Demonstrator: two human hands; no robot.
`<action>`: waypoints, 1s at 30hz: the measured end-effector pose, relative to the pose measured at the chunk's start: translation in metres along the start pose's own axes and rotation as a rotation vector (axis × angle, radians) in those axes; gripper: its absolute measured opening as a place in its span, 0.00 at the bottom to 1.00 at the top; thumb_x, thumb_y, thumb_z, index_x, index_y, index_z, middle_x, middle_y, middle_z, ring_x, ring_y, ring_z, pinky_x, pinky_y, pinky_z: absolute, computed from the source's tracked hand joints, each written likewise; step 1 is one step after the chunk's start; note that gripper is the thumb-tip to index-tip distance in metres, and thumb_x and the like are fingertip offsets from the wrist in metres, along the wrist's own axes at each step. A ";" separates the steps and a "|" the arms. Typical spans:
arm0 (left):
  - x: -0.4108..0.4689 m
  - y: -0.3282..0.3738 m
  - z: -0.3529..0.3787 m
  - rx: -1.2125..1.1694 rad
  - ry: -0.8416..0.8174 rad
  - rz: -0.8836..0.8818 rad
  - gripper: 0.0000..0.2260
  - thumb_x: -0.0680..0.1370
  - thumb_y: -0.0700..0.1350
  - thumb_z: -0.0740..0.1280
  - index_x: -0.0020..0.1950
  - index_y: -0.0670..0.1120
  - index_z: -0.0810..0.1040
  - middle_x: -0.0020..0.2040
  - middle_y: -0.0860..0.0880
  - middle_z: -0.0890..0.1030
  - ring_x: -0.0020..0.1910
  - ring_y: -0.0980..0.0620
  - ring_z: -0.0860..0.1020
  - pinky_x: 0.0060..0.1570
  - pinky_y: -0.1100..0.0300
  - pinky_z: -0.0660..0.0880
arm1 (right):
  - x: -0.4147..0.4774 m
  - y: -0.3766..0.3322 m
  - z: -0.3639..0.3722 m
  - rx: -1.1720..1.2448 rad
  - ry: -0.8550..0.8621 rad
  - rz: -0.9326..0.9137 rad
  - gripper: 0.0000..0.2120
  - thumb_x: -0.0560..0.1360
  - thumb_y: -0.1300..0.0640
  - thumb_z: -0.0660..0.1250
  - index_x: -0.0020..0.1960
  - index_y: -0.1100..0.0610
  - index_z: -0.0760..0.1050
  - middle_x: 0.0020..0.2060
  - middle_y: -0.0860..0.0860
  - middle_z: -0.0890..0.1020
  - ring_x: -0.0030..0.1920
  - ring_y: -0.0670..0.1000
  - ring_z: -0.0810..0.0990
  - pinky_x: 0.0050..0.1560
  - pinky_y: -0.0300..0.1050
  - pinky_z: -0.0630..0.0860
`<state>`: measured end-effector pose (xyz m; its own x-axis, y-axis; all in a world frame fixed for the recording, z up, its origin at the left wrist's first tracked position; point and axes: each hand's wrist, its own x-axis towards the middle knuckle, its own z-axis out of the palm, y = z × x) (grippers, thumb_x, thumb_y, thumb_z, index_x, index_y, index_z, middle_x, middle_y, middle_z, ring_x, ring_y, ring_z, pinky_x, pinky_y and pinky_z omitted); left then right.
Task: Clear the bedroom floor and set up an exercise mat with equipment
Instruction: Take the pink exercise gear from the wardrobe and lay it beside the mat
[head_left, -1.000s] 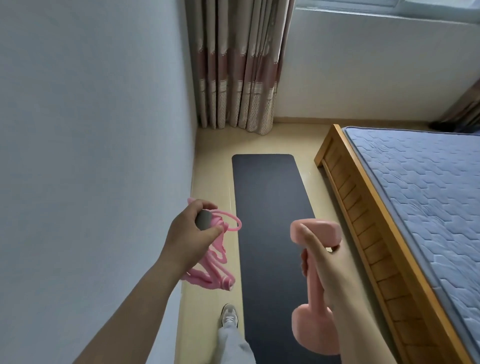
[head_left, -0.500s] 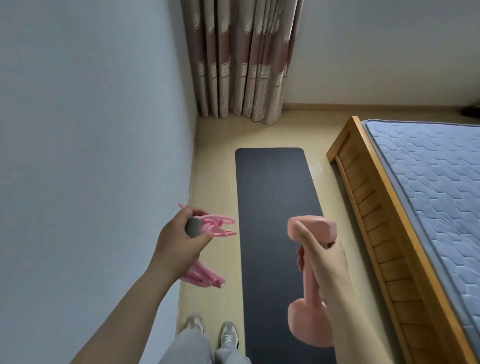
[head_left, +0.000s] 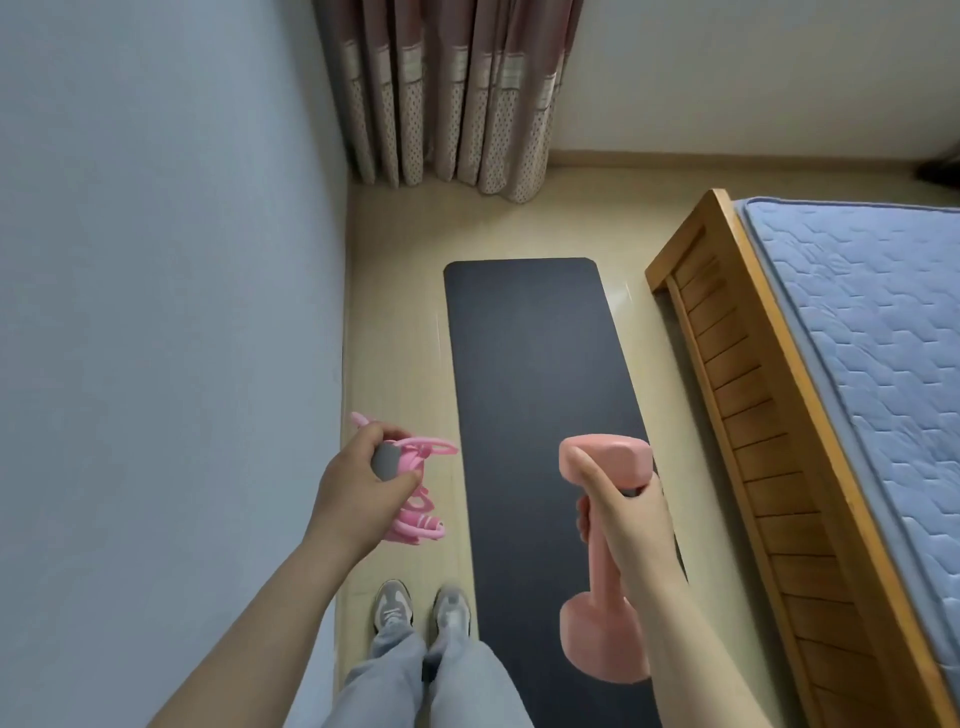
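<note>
While flat, mat (head_left: 530, 364) beside bed (head_left: 857, 364).

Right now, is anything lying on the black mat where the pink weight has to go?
Nothing visible. The mat lies bare, with the right hand holding the dumbbell over its near part. The left hand holds the jump rope off to the side. The patch behind the dumbbell is hidden.
</note>
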<state>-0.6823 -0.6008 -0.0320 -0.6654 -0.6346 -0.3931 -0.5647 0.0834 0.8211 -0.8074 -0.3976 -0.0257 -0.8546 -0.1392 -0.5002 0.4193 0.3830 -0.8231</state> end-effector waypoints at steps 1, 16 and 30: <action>0.012 -0.005 0.006 0.008 -0.003 -0.009 0.12 0.74 0.39 0.69 0.51 0.56 0.76 0.49 0.56 0.79 0.40 0.57 0.80 0.29 0.69 0.76 | 0.015 0.007 0.005 -0.005 0.006 0.018 0.32 0.60 0.37 0.76 0.53 0.57 0.75 0.29 0.54 0.80 0.28 0.50 0.78 0.30 0.43 0.76; 0.156 -0.083 0.120 0.015 -0.111 -0.111 0.12 0.75 0.36 0.67 0.53 0.51 0.75 0.46 0.58 0.78 0.35 0.70 0.78 0.27 0.74 0.71 | 0.177 0.119 0.045 -0.041 0.066 0.192 0.25 0.65 0.43 0.77 0.55 0.54 0.74 0.37 0.55 0.82 0.30 0.48 0.78 0.29 0.39 0.75; 0.314 -0.274 0.254 -0.093 -0.190 -0.047 0.09 0.74 0.36 0.67 0.52 0.46 0.77 0.39 0.62 0.80 0.36 0.75 0.76 0.33 0.80 0.67 | 0.346 0.328 0.131 -0.028 0.173 0.174 0.21 0.65 0.40 0.74 0.50 0.53 0.78 0.30 0.51 0.78 0.26 0.47 0.73 0.28 0.40 0.71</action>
<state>-0.8604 -0.6282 -0.4858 -0.7243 -0.4789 -0.4959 -0.5559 -0.0197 0.8310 -0.9259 -0.4399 -0.5039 -0.8109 0.0883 -0.5784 0.5583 0.4127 -0.7197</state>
